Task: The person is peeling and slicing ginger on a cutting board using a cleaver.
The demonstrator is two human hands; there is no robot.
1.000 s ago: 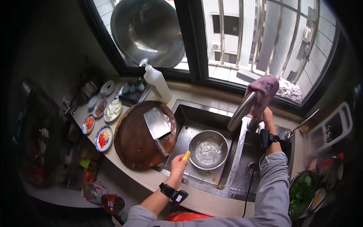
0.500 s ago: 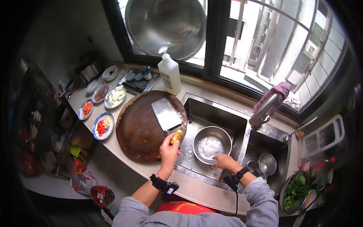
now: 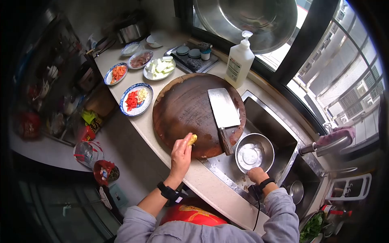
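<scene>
My left hand [image 3: 180, 156] is closed on a small yellow piece of ginger [image 3: 193, 139], held over the near edge of the round wooden chopping board [image 3: 182, 109]. A cleaver [image 3: 225, 109] lies flat on the board's right side, its dark handle reaching past the rim toward the sink. My right hand [image 3: 257, 175] is closed at the near rim of a round metal bowl [image 3: 265, 152] in the left sink basin. The bowl's shiny inside faces up, and my right fingertips are partly hidden.
Plates of chopped red pepper and garlic [image 3: 136, 99], diced orange-red pieces [image 3: 116, 73], pale cut vegetable [image 3: 159, 68] and sliced meat [image 3: 140, 59] stand left of the board. A pump bottle [image 3: 239, 60] stands behind it. The faucet [image 3: 332, 146] rises beside the sink.
My view has turned left. My left hand with the ginger has moved left, away from the cleaver handle, to the board's near edge. My right hand now grips the bowl's rim.
</scene>
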